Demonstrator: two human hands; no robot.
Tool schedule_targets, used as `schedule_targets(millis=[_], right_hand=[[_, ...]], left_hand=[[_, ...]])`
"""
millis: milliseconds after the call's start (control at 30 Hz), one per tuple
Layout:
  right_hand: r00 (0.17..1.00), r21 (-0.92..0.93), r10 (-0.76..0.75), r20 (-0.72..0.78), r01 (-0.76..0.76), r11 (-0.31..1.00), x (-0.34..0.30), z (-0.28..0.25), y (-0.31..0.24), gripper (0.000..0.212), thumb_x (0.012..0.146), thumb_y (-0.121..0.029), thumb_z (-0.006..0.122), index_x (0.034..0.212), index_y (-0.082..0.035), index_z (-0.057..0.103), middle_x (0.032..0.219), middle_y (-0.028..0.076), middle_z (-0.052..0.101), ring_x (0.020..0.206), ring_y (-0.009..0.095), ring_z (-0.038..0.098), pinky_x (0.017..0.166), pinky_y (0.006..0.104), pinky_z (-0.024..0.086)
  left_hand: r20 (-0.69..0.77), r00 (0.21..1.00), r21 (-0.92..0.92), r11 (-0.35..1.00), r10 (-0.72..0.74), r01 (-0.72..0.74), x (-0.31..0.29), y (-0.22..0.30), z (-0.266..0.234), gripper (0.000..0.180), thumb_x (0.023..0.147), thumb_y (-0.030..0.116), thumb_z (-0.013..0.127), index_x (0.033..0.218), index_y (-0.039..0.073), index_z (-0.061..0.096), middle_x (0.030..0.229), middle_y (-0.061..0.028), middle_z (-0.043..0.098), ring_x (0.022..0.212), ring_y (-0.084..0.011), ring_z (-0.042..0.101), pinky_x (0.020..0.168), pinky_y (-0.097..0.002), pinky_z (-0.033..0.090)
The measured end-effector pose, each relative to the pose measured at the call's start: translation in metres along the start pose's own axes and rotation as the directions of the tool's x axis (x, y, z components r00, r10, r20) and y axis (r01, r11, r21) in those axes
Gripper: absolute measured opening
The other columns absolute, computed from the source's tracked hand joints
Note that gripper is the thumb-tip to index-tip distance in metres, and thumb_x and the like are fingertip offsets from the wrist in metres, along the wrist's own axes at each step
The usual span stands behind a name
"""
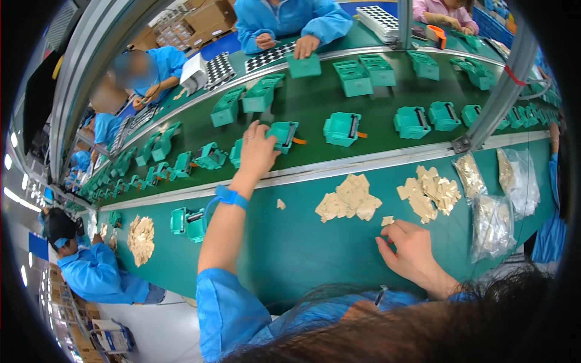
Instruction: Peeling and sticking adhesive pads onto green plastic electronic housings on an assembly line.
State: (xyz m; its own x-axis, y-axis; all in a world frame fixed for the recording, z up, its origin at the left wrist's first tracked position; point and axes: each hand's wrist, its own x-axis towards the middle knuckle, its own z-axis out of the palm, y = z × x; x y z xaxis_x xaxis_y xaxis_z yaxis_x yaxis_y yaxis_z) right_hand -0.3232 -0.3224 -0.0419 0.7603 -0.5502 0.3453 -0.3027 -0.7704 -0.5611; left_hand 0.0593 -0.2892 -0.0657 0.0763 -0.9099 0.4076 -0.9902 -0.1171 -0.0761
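My left hand (pixel 258 150) reaches over the rail onto the dark green belt. Its thumb and fingers close round a teal plastic housing (pixel 283 134) with a black bar and an orange tab. Another teal housing (pixel 236 155) sits just left of that hand, partly covered. Low over the worktop is my right hand (pixel 413 249), its fingers bent and thumb apart. A small beige flat piece (pixel 387 221) is at its index fingertip; no grip on it shows. Beyond lie two loose piles of similar pieces, one pile (pixel 350 199) ahead and one pile (pixel 431 192) to the right.
Plastic bags (pixel 493 224) of pieces lie at the right. A two-part teal housing (pixel 189 224) rests left of my forearm. A metal rail (pixel 363 162) borders the belt, and an upright post (pixel 505 78) stands at right. Co-workers in blue (pixel 290 24) sit opposite.
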Motion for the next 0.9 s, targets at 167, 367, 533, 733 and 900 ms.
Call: schedule_targets(millis=[167,367,533,733,900], right_hand=[[0.995,-0.046,0.076,0.071,-0.073,0.996,0.003,-0.009,0.019,0.010,0.073,-0.011,0.065,0.072,-0.005,0.057,0.067,0.009,0.055,0.059,0.027,0.057,0.050,0.0374,0.045],[0.991,0.056,0.043,0.127,-0.050,0.997,0.046,0.013,0.055,0.007,0.074,-0.006,0.061,0.081,-0.004,0.061,0.074,0.011,0.056,0.070,0.029,0.059,0.060,0.0400,0.047],[0.977,0.035,-0.135,0.166,0.131,0.991,0.093,0.047,0.059,0.017,0.071,-0.003,0.061,0.087,-0.004,0.064,0.089,0.011,0.056,0.087,0.030,0.056,0.073,0.0399,0.047],[0.887,0.008,-0.239,0.396,0.257,0.966,0.124,0.066,0.060,0.020,0.067,-0.003,0.063,0.087,-0.005,0.063,0.097,0.012,0.053,0.094,0.030,0.052,0.079,0.0394,0.045],[0.905,-0.040,-0.146,0.399,0.176,0.984,0.121,0.050,0.051,0.016,0.064,-0.004,0.065,0.079,-0.005,0.059,0.088,0.012,0.055,0.090,0.031,0.053,0.074,0.0409,0.045]], left_hand=[[-0.111,0.994,-0.234,0.972,-0.004,-0.022,-0.003,0.028,-0.017,0.018,0.072,0.010,0.069,0.083,0.002,0.058,0.091,-0.0156,0.057,0.098,-0.0353,0.052,0.078,-0.0439,0.044],[0.476,0.876,-0.708,0.561,-0.070,0.429,-0.018,0.121,-0.077,0.030,0.086,0.030,0.056,0.078,0.001,0.059,0.071,-0.0189,0.056,0.073,-0.0355,0.054,0.062,-0.0392,0.042],[0.730,0.567,-0.678,0.293,0.383,0.675,-0.037,0.169,-0.055,0.063,0.092,0.057,0.032,0.084,0.003,0.064,0.071,-0.0142,0.059,0.072,-0.0295,0.056,0.067,-0.0357,0.043],[0.686,0.560,-0.722,0.531,0.465,0.444,-0.035,0.193,-0.047,0.056,0.095,0.052,0.031,0.111,0.005,0.057,0.091,-0.0141,0.062,0.086,-0.0302,0.060,0.078,-0.0358,0.046],[0.348,0.863,-0.866,0.478,0.367,0.146,-0.051,0.185,-0.042,0.037,0.092,0.035,0.050,0.108,0.003,0.059,0.097,-0.0130,0.062,0.090,-0.0292,0.060,0.082,-0.0353,0.047]])
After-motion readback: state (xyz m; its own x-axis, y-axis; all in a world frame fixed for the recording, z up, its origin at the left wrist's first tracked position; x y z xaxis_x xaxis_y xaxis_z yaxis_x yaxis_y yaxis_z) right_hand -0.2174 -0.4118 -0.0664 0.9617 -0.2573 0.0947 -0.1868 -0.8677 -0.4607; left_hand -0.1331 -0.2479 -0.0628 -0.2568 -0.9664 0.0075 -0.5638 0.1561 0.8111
